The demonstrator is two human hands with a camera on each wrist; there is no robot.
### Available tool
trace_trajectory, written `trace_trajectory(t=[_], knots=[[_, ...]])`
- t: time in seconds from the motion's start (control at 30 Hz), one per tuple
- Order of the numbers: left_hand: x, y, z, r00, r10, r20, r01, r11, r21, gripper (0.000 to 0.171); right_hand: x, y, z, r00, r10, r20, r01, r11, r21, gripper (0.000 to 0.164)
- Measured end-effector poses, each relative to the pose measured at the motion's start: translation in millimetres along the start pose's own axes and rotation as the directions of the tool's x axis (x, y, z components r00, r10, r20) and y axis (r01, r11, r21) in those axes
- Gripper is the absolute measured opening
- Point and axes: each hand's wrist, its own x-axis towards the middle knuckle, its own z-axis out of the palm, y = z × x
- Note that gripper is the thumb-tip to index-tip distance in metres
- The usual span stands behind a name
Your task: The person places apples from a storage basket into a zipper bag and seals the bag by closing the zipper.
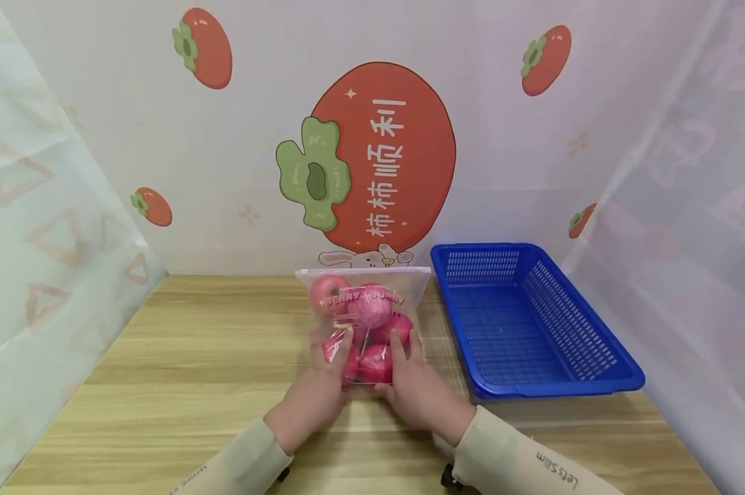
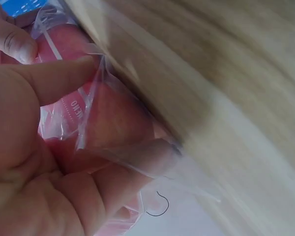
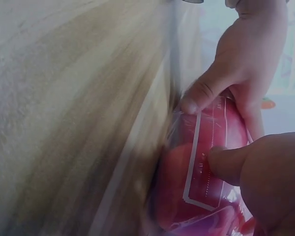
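Note:
A clear slider zip bag [image 1: 412, 292] with printed lettering holds several pink-red round fruits [image 1: 372, 306], which look like apples or peaches. It is on the wooden table, its pale zip edge at the far end. My left hand [image 1: 319, 385] grips the bag's near left side, thumb over the film and fingers along the edge. On the near right side, my right hand [image 1: 422, 388] holds the bag in the same way. In the left wrist view a fruit [image 2: 115, 118] shows through the film between thumb and fingers. The right wrist view shows both thumbs on the bag [image 3: 201, 167].
A blue plastic basket [image 1: 521, 330] with slotted walls stands on the table [image 1: 224, 344] to the right of the bag. Behind the table hangs a pale cloth [image 1: 502, 137] with printed persimmons, and more cloth hangs at both sides.

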Motion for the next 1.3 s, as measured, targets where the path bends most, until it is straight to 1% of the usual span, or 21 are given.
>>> trace_trajectory(t=[0.07,0.23,0.43,0.6,0.87,1.17,1.3], knots=[[-0.6,1.4,-1.3,0.999,-0.023,0.027,0.023,1.0,0.006,0.106,-0.5,-1.1,1.2,1.0,0.0,-0.011,0.0,1.0,-0.003,0.096],[-1.1,4.6,-3.3,0.999,-0.022,0.045,0.02,0.999,0.035,0.104,-1.5,-2.0,2.8,0.999,-0.002,-0.033,0.001,1.0,-0.011,0.095],[0.0,6.6,-3.8,0.994,-0.04,0.1,0.041,0.999,-0.003,0.103,-0.6,-1.0,3.8,1.0,0.007,-0.02,-0.007,1.0,-0.014,0.095],[0.4,7.3,-3.7,0.992,-0.06,0.114,0.06,0.998,0.001,0.103,-0.3,-0.4,4.1,1.0,0.006,-0.025,-0.007,1.0,-0.006,0.095],[1.6,9.1,-4.1,0.987,-0.072,0.141,0.074,0.997,-0.006,0.106,-0.7,1.1,5.2,1.0,0.013,-0.025,-0.014,1.0,-0.02,0.096],[1.7,8.8,-2.0,0.984,-0.086,0.155,0.085,0.996,0.016,0.109,-1.5,1.2,6.2,1.0,0.02,-0.018,-0.021,0.999,-0.034,0.095],[1.2,9.7,-4.9,0.978,-0.105,0.181,0.106,0.994,0.004,0.108,-2.2,1.9,5.3,1.0,0.013,-0.011,-0.014,1.0,-0.021,0.096]])
